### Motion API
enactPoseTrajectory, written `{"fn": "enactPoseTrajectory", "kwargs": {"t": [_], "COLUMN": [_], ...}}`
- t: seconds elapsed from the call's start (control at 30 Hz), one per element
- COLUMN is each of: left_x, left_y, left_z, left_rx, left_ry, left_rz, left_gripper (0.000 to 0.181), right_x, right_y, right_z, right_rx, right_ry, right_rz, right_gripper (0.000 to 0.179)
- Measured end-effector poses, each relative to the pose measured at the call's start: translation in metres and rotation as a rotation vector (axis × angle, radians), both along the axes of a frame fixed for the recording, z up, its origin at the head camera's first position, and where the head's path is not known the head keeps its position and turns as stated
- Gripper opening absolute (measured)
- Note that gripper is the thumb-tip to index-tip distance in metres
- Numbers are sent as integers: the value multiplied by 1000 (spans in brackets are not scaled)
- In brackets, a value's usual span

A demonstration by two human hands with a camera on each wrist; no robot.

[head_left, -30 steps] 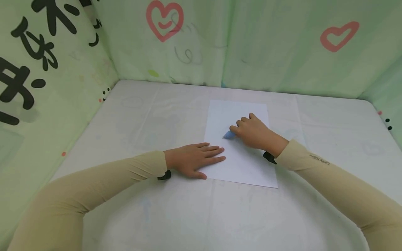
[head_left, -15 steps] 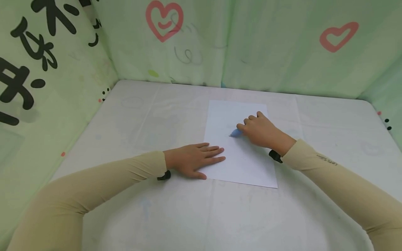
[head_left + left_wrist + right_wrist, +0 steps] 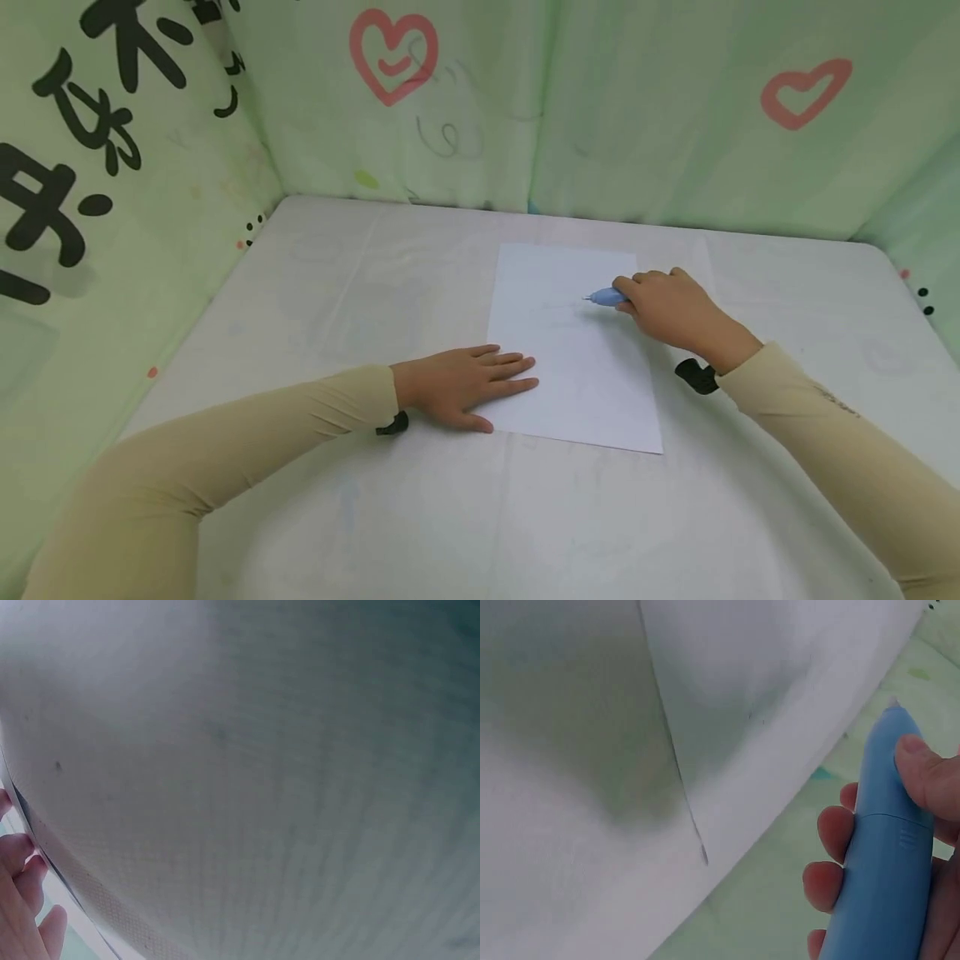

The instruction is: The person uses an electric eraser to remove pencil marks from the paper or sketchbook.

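A white sheet of paper [image 3: 570, 400] lies on the white-covered table. My left hand [image 3: 468, 386] rests flat with spread fingers over its lower left edge; in the left wrist view, only some fingers [image 3: 22, 877] show at the lower left corner. My right hand [image 3: 678, 310] grips a thick blue pen-shaped tool [image 3: 609, 297] over the paper's upper right part. Its narrow pale tip points left and looks lifted off the sheet. The right wrist view shows the thumb and curled fingers around the tool's blue body [image 3: 881, 855]. Faint marks are on the paper, too dim to make out.
The white table cover [image 3: 360, 283] spreads around the paper on all sides. Green curtains [image 3: 637, 125] with hearts and black characters enclose the back and sides. A black wrist strap [image 3: 697, 377] sits below the right sleeve.
My right hand has moved right and slightly away from me with the blue tool, whose tip has left its former spot near the paper's middle. The left hand stays put.
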State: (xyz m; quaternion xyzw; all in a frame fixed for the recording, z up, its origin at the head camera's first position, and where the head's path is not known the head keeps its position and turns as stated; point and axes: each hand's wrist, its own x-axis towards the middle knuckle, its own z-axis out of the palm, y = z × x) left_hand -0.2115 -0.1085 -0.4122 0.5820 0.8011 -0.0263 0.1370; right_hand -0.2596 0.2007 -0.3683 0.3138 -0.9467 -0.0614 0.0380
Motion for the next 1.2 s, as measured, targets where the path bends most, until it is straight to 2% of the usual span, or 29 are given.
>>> {"fn": "enactPoseTrajectory", "kwargs": {"t": [0.2,0.33,0.43,0.5,0.6,0.73,0.83,0.93,1.03,1.2], "left_x": [-1,-3,-6,-9,-17,-27,-28,-28,-28,-33], "left_y": [-1,-2,-4,-8,-19,-32,-39,-40,-39,-45], "left_z": [0,1,2,6,17,31,36,38,38,32], "left_rx": [11,32,28,44,99,213,264,299,322,326], "left_ry": [24,25,56,82,130,178,191,184,185,193], "left_rz": [-7,-11,34,97,227,400,503,570,615,709], "left_gripper": [74,73,74,75,78,77,75,72,72,76], "right_x": [4,7,10,10,11,14,16,17,18,19], "right_y": [25,48,70,83,100,114,119,122,125,130], "right_z": [12,13,8,3,-8,-21,-29,-35,-39,-40], "right_rx": [-85,-136,-205,-263,-326,-375,-406,-430,-430,-358], "right_ry": [-78,-206,-320,-373,-434,-471,-500,-500,-461,-427], "right_rz": [-161,-301,-414,-462,-497,-529,-572,-591,-578,-569], "right_gripper": [25,31,36,40,44,46,47,46,43,42]}}
